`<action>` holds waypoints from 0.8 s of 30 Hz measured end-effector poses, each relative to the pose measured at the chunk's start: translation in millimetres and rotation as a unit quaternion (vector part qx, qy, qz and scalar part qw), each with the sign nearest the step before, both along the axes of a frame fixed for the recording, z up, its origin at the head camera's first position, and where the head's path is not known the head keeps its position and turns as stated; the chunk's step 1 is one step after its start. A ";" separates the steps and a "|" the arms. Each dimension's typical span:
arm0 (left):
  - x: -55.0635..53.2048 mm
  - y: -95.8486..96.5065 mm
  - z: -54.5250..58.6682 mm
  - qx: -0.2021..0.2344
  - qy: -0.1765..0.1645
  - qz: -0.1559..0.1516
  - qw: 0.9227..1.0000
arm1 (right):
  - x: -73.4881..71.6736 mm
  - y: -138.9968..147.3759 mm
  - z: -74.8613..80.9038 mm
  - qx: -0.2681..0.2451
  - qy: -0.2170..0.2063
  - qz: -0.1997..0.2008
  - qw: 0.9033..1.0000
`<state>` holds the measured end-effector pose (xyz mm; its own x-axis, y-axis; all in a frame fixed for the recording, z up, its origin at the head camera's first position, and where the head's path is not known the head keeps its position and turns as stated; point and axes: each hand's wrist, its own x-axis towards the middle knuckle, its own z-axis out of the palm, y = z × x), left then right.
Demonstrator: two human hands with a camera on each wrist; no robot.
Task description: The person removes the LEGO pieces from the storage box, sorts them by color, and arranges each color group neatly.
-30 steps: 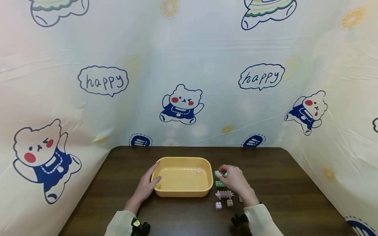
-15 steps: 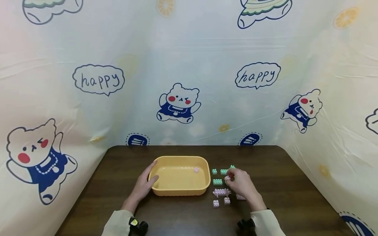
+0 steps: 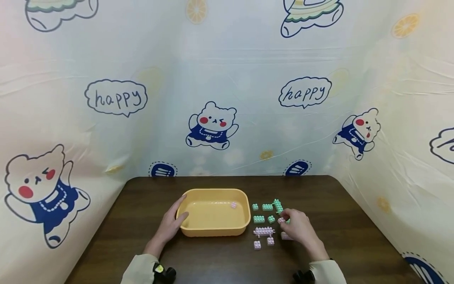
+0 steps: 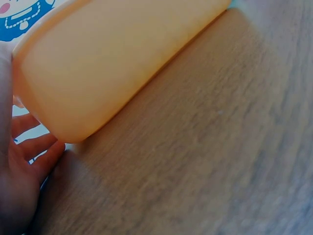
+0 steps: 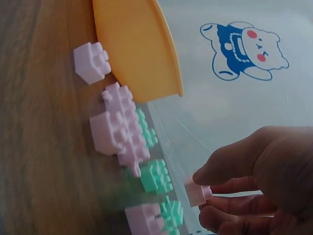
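My left hand (image 3: 168, 223) grips the left end of a yellow plastic basin (image 3: 213, 233), its thumb at the near-left rim and its fingers along the outer side. In the left wrist view, the fingers (image 4: 36, 144) touch the basin's end wall. Between thumb and fingertips, my right hand (image 3: 301, 228) pinches a small pink building block (image 5: 196, 192). Green blocks (image 3: 259, 219) lie near that hand, one partly hidden behind its fingers. Closer to me are a long pink block (image 3: 264, 231) and small pink blocks (image 3: 257, 245). One pink block (image 3: 233, 205) is inside the basin.
All of this stands on a dark wooden table (image 3: 220, 260). A pale curtain (image 3: 159, 130) printed with bears rises behind it and along both sides. The loose blocks lie just right of the basin.
My right hand has moved right and slightly toward me with the pink block, uncovering several green blocks. The left hand stays on the basin. The head view has shifted a little.
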<state>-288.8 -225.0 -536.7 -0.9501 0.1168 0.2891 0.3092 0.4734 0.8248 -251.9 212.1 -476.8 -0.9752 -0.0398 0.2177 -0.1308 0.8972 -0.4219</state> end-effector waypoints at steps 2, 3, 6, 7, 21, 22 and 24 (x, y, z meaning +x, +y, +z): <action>-0.1 -0.1 -0.2 0.002 -0.004 0.001 1.000 | 2.2 4.2 -2.1 0.003 -0.002 -0.003 1.000; -0.3 -0.4 -0.4 0.002 -0.004 0.002 1.000 | 3.4 6.1 -2.8 0.002 -0.004 -0.004 1.000; -1.1 -1.4 -0.5 -0.001 0.002 0.005 1.000 | 6.5 11.6 -5.8 0.006 -0.006 -0.006 1.000; -1.4 -1.8 -0.5 -0.001 0.005 0.005 1.000 | 7.6 13.2 -6.8 0.007 -0.008 -0.006 1.000; -2.1 -1.0 -1.3 -0.012 0.009 0.006 1.000 | 25.8 27.0 -14.6 0.023 -0.027 -0.024 0.999; -2.2 -0.8 -1.4 -0.013 0.009 0.004 1.000 | 26.7 27.7 -14.9 0.022 -0.024 -0.024 0.999; -2.9 -0.2 -2.0 -0.014 0.009 0.003 1.000 | 28.2 29.1 -15.2 0.018 -0.017 -0.026 0.999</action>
<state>-291.6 -225.2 -538.7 -0.9457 0.1193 0.3025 0.3205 0.4984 0.8055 -223.7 241.2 -492.0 -0.9828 0.0028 0.1846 -0.0710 0.9173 -0.3918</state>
